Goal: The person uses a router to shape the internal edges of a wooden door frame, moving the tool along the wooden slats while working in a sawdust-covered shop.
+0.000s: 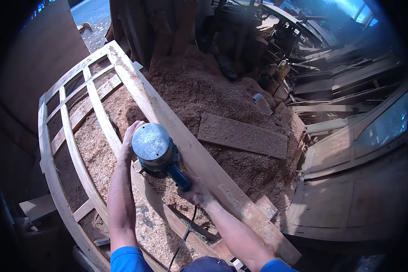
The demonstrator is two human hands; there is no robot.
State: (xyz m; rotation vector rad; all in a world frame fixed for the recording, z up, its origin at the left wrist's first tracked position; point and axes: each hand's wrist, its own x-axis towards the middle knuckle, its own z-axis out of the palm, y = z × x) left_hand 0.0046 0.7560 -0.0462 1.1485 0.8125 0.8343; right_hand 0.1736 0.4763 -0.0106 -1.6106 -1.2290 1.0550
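A teal power router [161,156] with a round, grey metal top sits over the inner edge of a wide wooden rail [186,136]. My right hand [197,192] is wrapped round its teal side handle. On the other side, my left hand [131,136] grips the router, and its fingertips are partly hidden behind the tool. The rail belongs to a large pale wooden frame [88,95] with long curved bars and crosspieces. A black cord [186,233] runs from below my right hand toward the lower edge. The router's base and bit are hidden.
Wood shavings [106,167] cover the ground under and beyond the frame. A dusty board [242,136] lies on them to the right. Panelled wooden doors [335,181] lean at the right, below stacked scrap timber [344,81]. A large brown sheet [41,59] stands at the left.
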